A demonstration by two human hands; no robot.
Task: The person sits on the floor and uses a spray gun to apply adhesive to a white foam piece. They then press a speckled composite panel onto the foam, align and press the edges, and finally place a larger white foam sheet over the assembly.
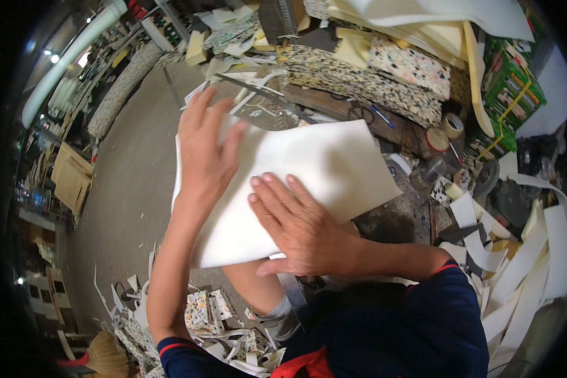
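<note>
A white foam sheet [309, 154] lies over my lap and reaches toward the bench on the right, its far edge slightly wavy. My right hand [302, 230] rests on its near part, palm down with the fingers stretched out. Over the sheet's left edge is my left hand [208, 142], fingers apart and slightly curled, with nothing seen in it. Whether its palm touches the foam I cannot tell. Just beyond the sheet a long dark metal blade or strip [264, 97] slants across.
A speckled foam block [359, 82] lies on the cluttered bench, near tape rolls [452, 125] and a blue pen [382, 117]. White foam strips [529, 258] heap at the right. Speckled offcuts [205, 312] litter the floor by my leg. A broom [107, 355] is at the lower left.
</note>
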